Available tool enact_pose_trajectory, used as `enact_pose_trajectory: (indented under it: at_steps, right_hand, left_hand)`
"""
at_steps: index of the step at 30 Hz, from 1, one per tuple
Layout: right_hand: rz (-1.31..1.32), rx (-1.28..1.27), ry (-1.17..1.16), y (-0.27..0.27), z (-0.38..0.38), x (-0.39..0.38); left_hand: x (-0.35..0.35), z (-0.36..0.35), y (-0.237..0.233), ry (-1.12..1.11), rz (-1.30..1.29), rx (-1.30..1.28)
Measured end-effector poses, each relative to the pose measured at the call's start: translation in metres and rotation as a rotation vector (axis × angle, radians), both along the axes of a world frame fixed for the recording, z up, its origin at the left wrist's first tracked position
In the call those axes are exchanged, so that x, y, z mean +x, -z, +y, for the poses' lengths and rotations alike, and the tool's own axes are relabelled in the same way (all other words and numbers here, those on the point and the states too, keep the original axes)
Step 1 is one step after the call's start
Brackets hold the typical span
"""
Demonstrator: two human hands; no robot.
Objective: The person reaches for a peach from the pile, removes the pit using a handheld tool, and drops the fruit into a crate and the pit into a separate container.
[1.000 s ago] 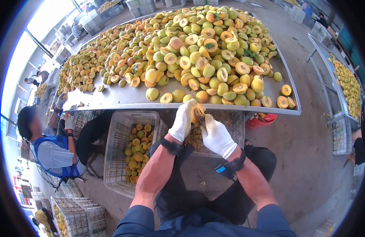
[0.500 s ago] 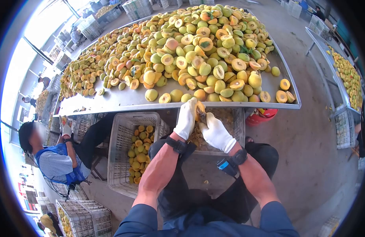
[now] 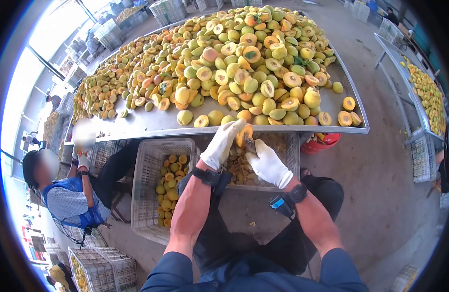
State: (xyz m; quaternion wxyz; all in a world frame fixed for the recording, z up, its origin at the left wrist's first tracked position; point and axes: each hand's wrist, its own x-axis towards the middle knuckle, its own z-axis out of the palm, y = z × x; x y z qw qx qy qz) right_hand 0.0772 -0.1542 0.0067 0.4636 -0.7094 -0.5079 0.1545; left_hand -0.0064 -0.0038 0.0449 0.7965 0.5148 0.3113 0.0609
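In the head view my left hand [image 3: 223, 145], in a white glove, is closed around a yellow peach half [image 3: 243, 135] just below the table's near edge. My right hand [image 3: 269, 164], gloved too, grips a small metal tool [image 3: 250, 145]. The tool's dark end touches the cut side of the peach half; its handle is hidden in my fingers. Below both hands sits a crate of peach scraps [image 3: 236, 171]. Ahead lies a large heap of whole and halved peaches [image 3: 253, 73] on the metal table [image 3: 151, 122].
A plastic crate [image 3: 140, 194] with peach halves stands left of my legs. A red bucket [image 3: 324, 143] sits under the table at right. At left a person in a blue vest [image 3: 76, 199] works seated. Another table of peaches [image 3: 423, 92] stands far right.
My left hand has shifted slightly left and opened its grip angle, turning the peach half's cut face more into view. The tool stays against it. The right hand has barely moved.
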Motion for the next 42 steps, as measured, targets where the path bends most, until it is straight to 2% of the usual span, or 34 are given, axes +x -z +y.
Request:
enact_pose_trajectory:
  at_steps: [2, 3, 4, 6, 8, 10, 11, 13, 14, 16, 18, 20, 24, 26, 30, 32, 35, 36, 37, 38, 39, 40, 42]
  right_hand:
    - [0.841, -0.256, -0.041, -0.042, -0.001, -0.001]
    - [0.84, -0.252, -0.043, -0.042, 0.0, -0.001]
    - [0.941, -0.242, -0.062, -0.041, 0.001, -0.003]
    - [1.082, -0.183, -0.101, -0.042, 0.003, -0.009]
    - [0.928, -0.084, -0.099, -0.018, 0.013, -0.011]
    - [0.779, -0.191, -0.113, -0.043, 0.008, -0.012]
    - [0.799, -0.274, -0.096, -0.051, 0.007, -0.012]
    - [0.734, -0.257, -0.151, -0.055, 0.006, -0.012]
    - [0.707, -0.295, -0.157, -0.059, 0.005, -0.012]
    - [0.69, -0.311, -0.192, -0.053, 0.002, -0.011]
    - [0.681, -0.331, -0.224, -0.051, 0.0, -0.01]
    - [0.77, -0.387, -0.289, -0.054, -0.003, -0.01]
    - [0.889, -0.399, -0.331, -0.063, -0.009, -0.01]
    - [1.139, -0.372, -0.378, -0.065, -0.012, -0.01]
    - [1.144, -0.348, -0.401, -0.068, -0.011, -0.011]
    - [1.189, -0.346, -0.479, -0.064, -0.011, -0.01]
    - [1.229, -0.288, -0.471, -0.071, -0.01, -0.01]
    - [1.278, -0.282, -0.448, -0.072, -0.011, -0.009]
    - [1.265, -0.278, -0.438, -0.076, -0.014, -0.008]
    - [1.259, -0.275, -0.472, -0.074, -0.017, -0.003]
    - [1.226, -0.262, -0.491, -0.077, -0.021, -0.001]
    - [1.17, -0.277, -0.504, -0.077, -0.024, 0.004]
    - [0.547, -0.403, -0.32, -0.076, -0.024, 0.011]
  left_hand:
    - [0.003, -0.009, 0.006, -0.054, -0.182, 0.472]
    - [0.007, -0.017, 0.012, -0.175, -0.265, 0.614]
    - [0.011, -0.025, 0.017, -0.181, -0.268, 0.624]
    - [0.017, -0.032, 0.021, -0.441, -0.336, 0.594]
    - [0.019, -0.031, 0.022, -0.551, -0.316, 0.701]
    - [0.011, -0.016, 0.026, -0.377, -0.36, 0.474]
    - [0.011, -0.013, 0.021, -0.37, -0.316, 0.432]
    - [0.01, -0.005, 0.015, -0.294, -0.257, 0.268]
    - [0.008, 0.0, 0.015, -0.303, -0.267, 0.277]
    - [0.001, 0.008, 0.013, -0.056, -0.203, 0.26]
    - [-0.005, 0.01, 0.01, -0.018, -0.184, 0.238]
    - [-0.01, 0.011, 0.005, 0.099, -0.178, 0.262]
    - [-0.015, 0.008, 0.007, 0.115, -0.257, 0.299]
    - [-0.017, 0.006, 0.002, 0.12, -0.363, 0.383]
    - [-0.015, 0.004, 0.004, 0.093, -0.349, 0.392]
    - [-0.011, 0.003, 0.005, 0.073, -0.572, 0.626]
    - [-0.007, -0.002, 0.001, 0.021, -0.494, 0.219]
    - [-0.006, -0.006, -0.004, -0.014, -0.501, 0.348]
    - [-0.003, -0.004, 0.01, -0.08, -0.521, 0.351]
    - [0.0, -0.005, 0.001, -0.167, -0.457, -0.124]
    - [-0.003, 0.002, -0.005, -0.1, -0.407, -0.325]
    - [-0.002, 0.011, 0.013, -0.089, -0.445, -0.325]
    - [-0.003, 0.01, 0.014, -0.156, -0.403, -0.104]
